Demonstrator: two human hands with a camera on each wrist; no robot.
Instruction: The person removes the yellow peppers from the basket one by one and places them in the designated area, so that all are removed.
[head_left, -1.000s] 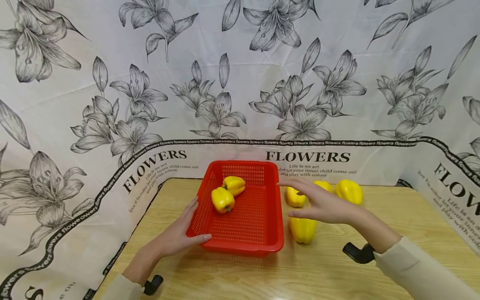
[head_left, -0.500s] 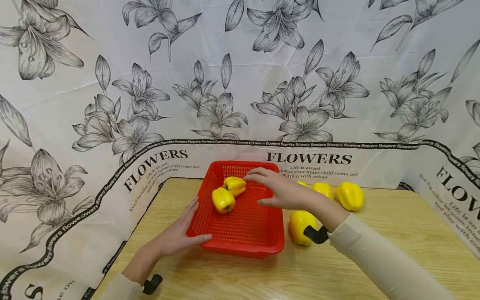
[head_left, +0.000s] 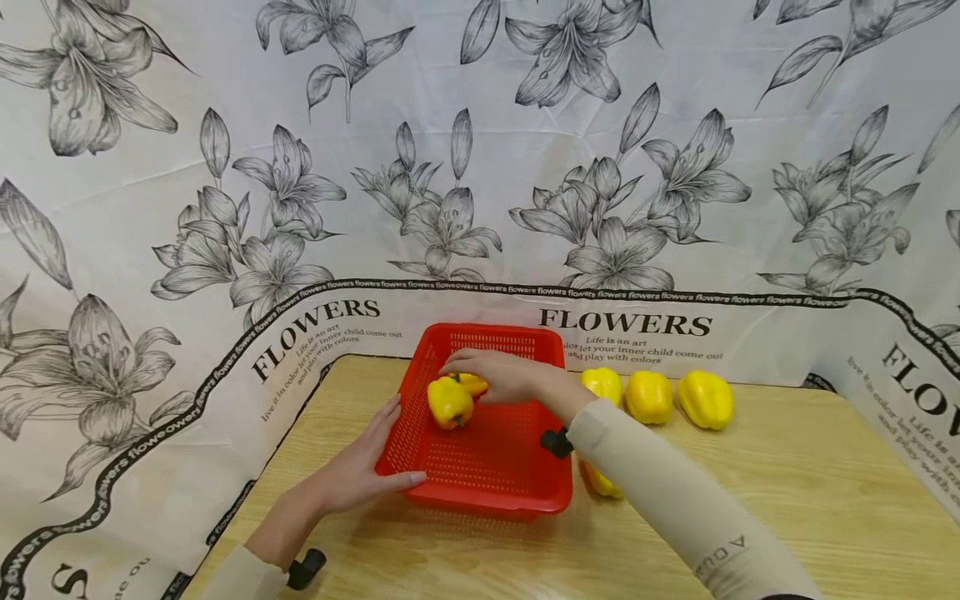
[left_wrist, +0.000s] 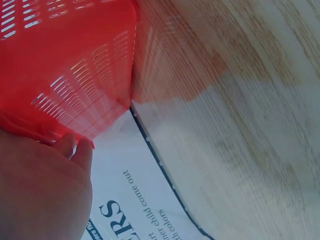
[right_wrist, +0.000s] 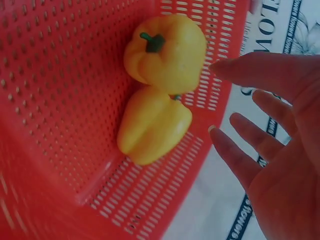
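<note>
A red plastic basket with slotted walls stands on the table, two yellow bell peppers inside near its left wall. My left hand holds the basket's front left corner, thumb over the front rim and fingers along the left side; its fingertips show at the rim in the left wrist view. Inside the basket, my right hand is over the rear bell pepper and partly covers it. Its fingers are spread, with a gap to both peppers in the right wrist view. The front bell pepper shows a green stem.
Three yellow bell peppers stand behind the right arm: one by the basket, a middle one and a right one. Another pepper is partly hidden under the right sleeve. A flower-printed cloth hangs behind the wooden table.
My right hand has moved left from above the peppers on the table, across the basket's right rim, to the rear pepper inside. My left hand has stayed at the basket's corner.
</note>
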